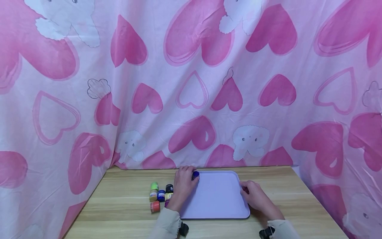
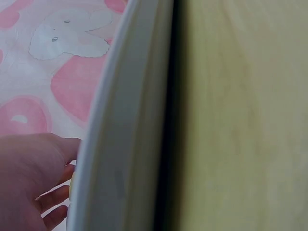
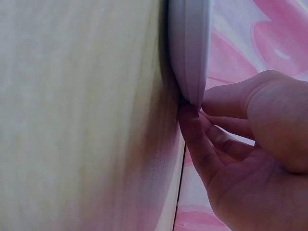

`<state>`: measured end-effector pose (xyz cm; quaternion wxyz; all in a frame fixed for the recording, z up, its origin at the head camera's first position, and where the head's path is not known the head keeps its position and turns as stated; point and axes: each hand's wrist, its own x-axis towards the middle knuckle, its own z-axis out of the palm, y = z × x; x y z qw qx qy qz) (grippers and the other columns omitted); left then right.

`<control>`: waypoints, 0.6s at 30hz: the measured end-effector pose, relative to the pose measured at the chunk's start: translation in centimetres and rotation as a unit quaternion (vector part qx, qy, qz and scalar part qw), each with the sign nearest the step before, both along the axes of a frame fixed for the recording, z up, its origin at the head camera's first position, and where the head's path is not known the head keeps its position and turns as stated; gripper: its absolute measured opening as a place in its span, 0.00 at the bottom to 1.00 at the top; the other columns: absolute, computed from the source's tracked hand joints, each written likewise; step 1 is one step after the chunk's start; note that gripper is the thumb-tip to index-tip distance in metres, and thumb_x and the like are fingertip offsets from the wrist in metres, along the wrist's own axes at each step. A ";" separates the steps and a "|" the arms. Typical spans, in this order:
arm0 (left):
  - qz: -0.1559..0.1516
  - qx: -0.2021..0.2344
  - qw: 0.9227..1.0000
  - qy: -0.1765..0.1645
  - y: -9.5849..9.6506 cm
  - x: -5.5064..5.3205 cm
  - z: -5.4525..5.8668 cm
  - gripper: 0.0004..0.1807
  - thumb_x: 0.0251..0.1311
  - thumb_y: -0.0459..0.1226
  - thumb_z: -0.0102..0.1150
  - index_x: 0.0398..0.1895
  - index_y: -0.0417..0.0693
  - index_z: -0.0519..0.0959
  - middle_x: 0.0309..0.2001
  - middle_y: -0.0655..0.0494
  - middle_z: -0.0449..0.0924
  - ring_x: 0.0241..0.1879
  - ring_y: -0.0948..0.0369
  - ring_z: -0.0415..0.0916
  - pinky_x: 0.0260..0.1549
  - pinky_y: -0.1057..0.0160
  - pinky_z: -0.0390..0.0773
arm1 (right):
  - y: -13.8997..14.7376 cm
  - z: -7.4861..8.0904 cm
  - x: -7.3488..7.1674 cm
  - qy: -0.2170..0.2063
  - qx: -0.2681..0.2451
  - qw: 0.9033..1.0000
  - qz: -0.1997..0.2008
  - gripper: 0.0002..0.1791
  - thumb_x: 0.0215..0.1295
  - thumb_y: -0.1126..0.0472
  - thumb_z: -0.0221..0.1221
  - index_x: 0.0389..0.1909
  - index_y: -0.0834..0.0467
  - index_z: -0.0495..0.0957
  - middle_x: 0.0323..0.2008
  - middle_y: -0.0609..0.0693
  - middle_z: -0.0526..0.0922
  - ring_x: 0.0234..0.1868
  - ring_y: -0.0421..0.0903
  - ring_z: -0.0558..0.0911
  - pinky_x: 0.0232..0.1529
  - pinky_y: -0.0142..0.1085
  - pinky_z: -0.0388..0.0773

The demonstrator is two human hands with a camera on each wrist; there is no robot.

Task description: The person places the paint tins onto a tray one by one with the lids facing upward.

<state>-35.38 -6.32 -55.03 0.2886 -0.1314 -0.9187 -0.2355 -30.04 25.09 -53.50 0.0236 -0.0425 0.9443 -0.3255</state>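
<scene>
A pale lilac tray (image 1: pixel 216 196) lies on the wooden table. At its far left corner my left hand (image 1: pixel 182 186) holds a small dark blue paint jar (image 1: pixel 195 175) between thumb and fingers. In the left wrist view the tray's raised rim (image 2: pixel 120 120) hides the fingertips of that hand (image 2: pixel 29 178) and most of what they grip. My right hand (image 1: pixel 255 197) pinches the tray's right edge; in the right wrist view its thumb lies on the rim (image 3: pixel 192 53) and a finger reaches under it.
Left of the tray stands a cluster of small paint jars: lime green (image 1: pixel 154 186), tan (image 1: pixel 153 196), blue (image 1: pixel 161 196), black (image 1: pixel 169 188), red (image 1: pixel 155 207), and others partly behind my left hand. A pink heart-patterned cloth (image 1: pixel 191 99) hangs around the wooden table (image 1: pixel 128 189).
</scene>
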 end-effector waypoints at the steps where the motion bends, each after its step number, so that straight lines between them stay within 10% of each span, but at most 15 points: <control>1: 0.002 0.002 1.000 0.002 0.0 0.0 0.0 0.18 0.53 0.42 0.84 0.46 0.51 0.88 0.45 0.51 0.91 0.50 0.49 0.83 0.48 0.48 0.81 | 0.0 0.0 0.0 0.000 0.000 1.000 0.000 0.24 0.74 0.70 0.64 0.68 0.71 0.78 0.47 0.55 0.89 0.41 0.44 0.81 0.47 0.43 0.91; 18: 0.001 0.064 0.998 -0.020 -2.1 0.8 0.6 0.22 0.54 0.40 0.84 0.53 0.48 0.89 0.50 0.49 0.90 0.51 0.49 0.83 0.53 0.47 0.84 | 0.0 0.1 0.2 -0.004 0.008 1.000 -0.007 0.26 0.74 0.68 0.65 0.70 0.70 0.77 0.53 0.58 0.88 0.45 0.45 0.82 0.54 0.49 0.90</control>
